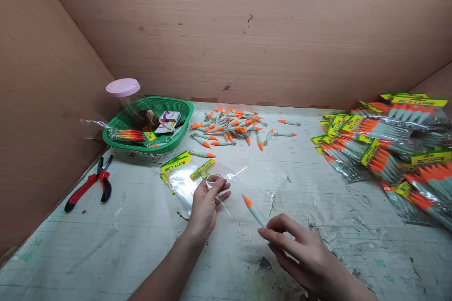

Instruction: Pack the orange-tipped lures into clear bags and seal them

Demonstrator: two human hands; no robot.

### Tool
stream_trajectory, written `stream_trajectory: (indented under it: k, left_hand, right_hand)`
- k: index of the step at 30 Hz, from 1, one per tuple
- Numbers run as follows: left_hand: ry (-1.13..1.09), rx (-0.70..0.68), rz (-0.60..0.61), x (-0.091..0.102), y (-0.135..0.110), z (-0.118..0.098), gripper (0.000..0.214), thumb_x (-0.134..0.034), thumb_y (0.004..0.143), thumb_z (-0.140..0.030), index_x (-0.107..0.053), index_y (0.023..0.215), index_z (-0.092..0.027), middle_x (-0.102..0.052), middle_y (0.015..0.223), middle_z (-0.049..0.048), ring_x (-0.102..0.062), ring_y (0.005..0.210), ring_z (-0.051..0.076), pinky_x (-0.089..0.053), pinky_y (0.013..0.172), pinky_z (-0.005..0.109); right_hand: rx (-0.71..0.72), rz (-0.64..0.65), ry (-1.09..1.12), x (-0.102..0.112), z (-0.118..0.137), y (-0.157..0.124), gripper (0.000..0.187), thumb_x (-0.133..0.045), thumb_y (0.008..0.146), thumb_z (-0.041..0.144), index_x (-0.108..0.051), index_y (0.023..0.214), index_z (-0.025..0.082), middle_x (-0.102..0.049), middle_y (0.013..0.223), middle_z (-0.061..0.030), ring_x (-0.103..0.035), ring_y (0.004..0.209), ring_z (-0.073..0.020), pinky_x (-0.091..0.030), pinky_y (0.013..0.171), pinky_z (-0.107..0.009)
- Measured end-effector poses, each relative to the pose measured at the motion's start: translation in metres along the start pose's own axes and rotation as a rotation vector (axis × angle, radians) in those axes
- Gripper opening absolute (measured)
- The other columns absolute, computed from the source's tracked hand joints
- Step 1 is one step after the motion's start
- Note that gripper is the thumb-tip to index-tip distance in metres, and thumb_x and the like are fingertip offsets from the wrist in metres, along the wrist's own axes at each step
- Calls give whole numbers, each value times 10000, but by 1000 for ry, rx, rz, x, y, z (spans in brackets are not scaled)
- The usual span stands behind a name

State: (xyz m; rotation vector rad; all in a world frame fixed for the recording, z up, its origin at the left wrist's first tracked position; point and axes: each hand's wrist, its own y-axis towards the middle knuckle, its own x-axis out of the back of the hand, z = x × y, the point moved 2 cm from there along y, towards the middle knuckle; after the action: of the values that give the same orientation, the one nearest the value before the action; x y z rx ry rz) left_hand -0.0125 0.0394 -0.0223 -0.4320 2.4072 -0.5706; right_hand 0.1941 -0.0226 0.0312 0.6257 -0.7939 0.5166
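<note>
My left hand (209,200) pinches a clear plastic bag (233,175) with a yellow-green header label. A stack of similar flat bags (180,181) lies just behind and left of it. In my right hand (296,249) is a fishing lure (253,210), gripped at its tail end, its orange tip pointing up and left toward the bag. The lure and the bag are apart. A loose pile of the same orange and pale green lures (229,127) lies on the table beyond my hands, metal hooks at their ends.
At the left, red and black pliers (90,183) lie near a green basket (150,146) holding a pink-lidded container (123,87), a small box and packed lures. Filled lure packs (381,150) heap up at the right. Wooden panels (247,33) enclose the table.
</note>
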Motion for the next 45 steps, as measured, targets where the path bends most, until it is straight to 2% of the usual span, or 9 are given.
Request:
stream_trajectory:
  k: [6, 12, 18, 26, 29, 34, 37, 42, 45]
  left_hand:
    - [-2, 39, 38, -3, -4, 0, 363, -820, 566, -264, -580, 822, -169, -669, 768, 9, -670, 742, 149, -535, 639, 240]
    - [60, 188, 197, -13, -18, 7, 366, -819, 576, -258, -612, 863, -162, -694, 816, 34, -674, 748, 166, -550, 634, 259]
    - [160, 217, 352, -16, -22, 10, 352, -792, 621, -302, -634, 894, -144, -696, 849, 52, -676, 754, 180, -551, 640, 274]
    - [190, 221, 352, -18, -25, 9, 410, -794, 607, -310, -637, 956, -164, -685, 821, 33, -641, 691, 137, -532, 637, 273]
    - [234, 242, 372, -18, -26, 9, 431, -761, 648, -355, -635, 1015, -168, -688, 873, 55, -635, 678, 127, -493, 585, 226]
    - [245, 245, 332, -14, -21, 14, 419, -804, 593, -263, -645, 967, -162, -673, 761, 31, -630, 653, 121, -468, 564, 195]
    - [186, 267, 276, -12, -18, 19, 331, -737, 683, -261, -628, 982, -168, -687, 871, 68, -654, 709, 148, -506, 612, 233]
    - [110, 186, 201, -9, -8, 16, 209, -566, 835, -244, -631, 1002, -137, -664, 1079, 149, -651, 951, 217, -509, 843, 350]
    - [79, 168, 189, -8, -4, 11, 213, -567, 835, -241, -644, 994, -122, -661, 1091, 159, -648, 962, 223, -496, 880, 370]
  right_hand:
    - [-1, 0, 121, 21, 12, -3, 345, -463, 817, 29, -567, 1109, 180, -582, 857, -64, -609, 745, -116, -512, 618, -174]
    - [-29, -93, -48, -10, 11, 14, 310, -401, 875, 53, -553, 1126, 154, -572, 870, -79, -582, 711, -111, -514, 608, -193]
    - [14, -206, -147, -28, 6, 23, 286, -423, 907, 82, -531, 1167, 130, -605, 995, -115, -596, 922, -181, -526, 763, -273]
    - [3, -274, -137, -36, 0, 20, 303, -414, 907, 57, -526, 1175, 143, -581, 1025, -115, -560, 930, -175, -519, 749, -286]
    - [5, -202, -112, -34, 0, 24, 258, -410, 900, 48, -576, 1059, 164, -587, 1010, -97, -559, 899, -168, -517, 720, -278]
    - [2, -116, -1, -35, 5, 28, 385, -370, 881, 20, -509, 1197, 190, -561, 1110, -105, -541, 1008, -178, -521, 803, -308]
    - [-70, -54, -15, -40, -2, 25, 369, -415, 877, 84, -498, 1219, 195, -536, 1162, -119, -522, 1066, -207, -514, 852, -361]
    - [-243, -283, -384, -43, -7, 17, 208, -434, 887, 158, -610, 997, 162, -574, 940, -129, -527, 862, -240, -498, 687, -389]
    - [-205, -254, -261, -63, 18, 19, 180, -424, 885, 139, -603, 889, 164, -528, 721, -56, -499, 683, -177, -446, 581, -290]
